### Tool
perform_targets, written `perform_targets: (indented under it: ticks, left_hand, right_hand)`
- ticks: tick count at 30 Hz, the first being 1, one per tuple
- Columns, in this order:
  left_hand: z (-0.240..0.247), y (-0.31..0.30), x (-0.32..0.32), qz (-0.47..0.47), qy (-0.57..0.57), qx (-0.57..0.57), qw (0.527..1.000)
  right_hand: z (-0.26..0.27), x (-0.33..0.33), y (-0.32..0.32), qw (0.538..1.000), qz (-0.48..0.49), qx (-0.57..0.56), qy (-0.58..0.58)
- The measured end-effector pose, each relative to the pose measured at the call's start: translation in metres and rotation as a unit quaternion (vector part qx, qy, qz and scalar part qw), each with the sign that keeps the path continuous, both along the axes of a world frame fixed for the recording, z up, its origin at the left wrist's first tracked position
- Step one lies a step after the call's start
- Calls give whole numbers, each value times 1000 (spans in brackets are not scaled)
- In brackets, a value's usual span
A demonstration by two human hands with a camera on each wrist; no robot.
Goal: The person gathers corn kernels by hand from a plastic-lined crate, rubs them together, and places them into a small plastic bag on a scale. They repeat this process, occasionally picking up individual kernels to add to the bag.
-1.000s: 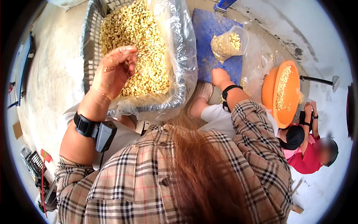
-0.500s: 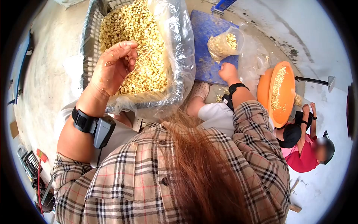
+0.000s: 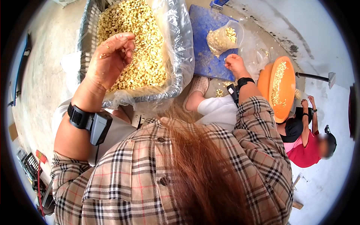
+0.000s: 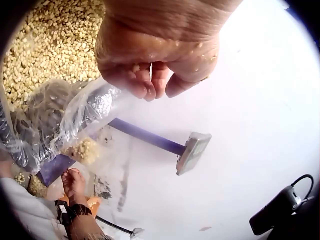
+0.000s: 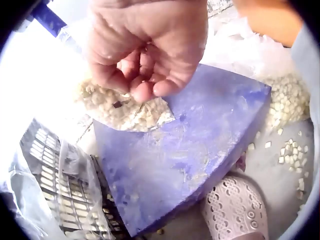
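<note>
My left hand (image 3: 112,58) hovers over a plastic-lined crate (image 3: 83,48) filled with small yellow pieces (image 3: 148,45) that look like chopped corn. Its fingers curl loosely around nothing visible, and bits stick to the skin. A clear bag (image 3: 220,40), partly filled with the same pieces, leans on a blue scale platform (image 5: 175,145). Just below the bag in the head view is my right hand (image 3: 237,64), above the platform's edge. In the right wrist view its fingers (image 5: 142,91) are loosely curled, with nothing visible between them, overlapping the bag.
To the right an orange basin (image 3: 282,86) holds more pieces, near a second person (image 3: 305,153). The scale's post carries a display (image 4: 192,152). Loose pieces (image 5: 292,155) lie on the floor beside my shoe (image 5: 235,205). Plastic film (image 3: 253,50) lies beyond the platform.
My right hand has shifted right from the platform's lower part toward its right edge, its fingertips coming more into sight. The left hand keeps nearly the same pose. The whole view has shifted slightly.
</note>
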State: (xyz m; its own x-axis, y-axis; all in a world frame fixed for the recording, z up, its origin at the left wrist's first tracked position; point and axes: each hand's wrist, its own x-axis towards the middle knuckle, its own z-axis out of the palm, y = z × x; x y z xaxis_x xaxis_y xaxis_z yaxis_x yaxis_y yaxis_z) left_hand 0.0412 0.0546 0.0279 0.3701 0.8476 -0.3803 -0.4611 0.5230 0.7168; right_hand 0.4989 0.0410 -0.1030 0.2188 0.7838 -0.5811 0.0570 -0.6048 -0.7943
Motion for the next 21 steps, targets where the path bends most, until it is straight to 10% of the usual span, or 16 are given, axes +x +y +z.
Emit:
perform_targets:
  ticks: [12, 21]
  left_hand:
    - [3, 0, 0, -3, 6, -1, 1000]
    - [2, 0, -1, 4, -4, 16, 1000]
  right_hand:
    - [70, 47, 15, 927, -110, 210, 291]
    - [118, -9, 53, 960, -142, 238, 40]
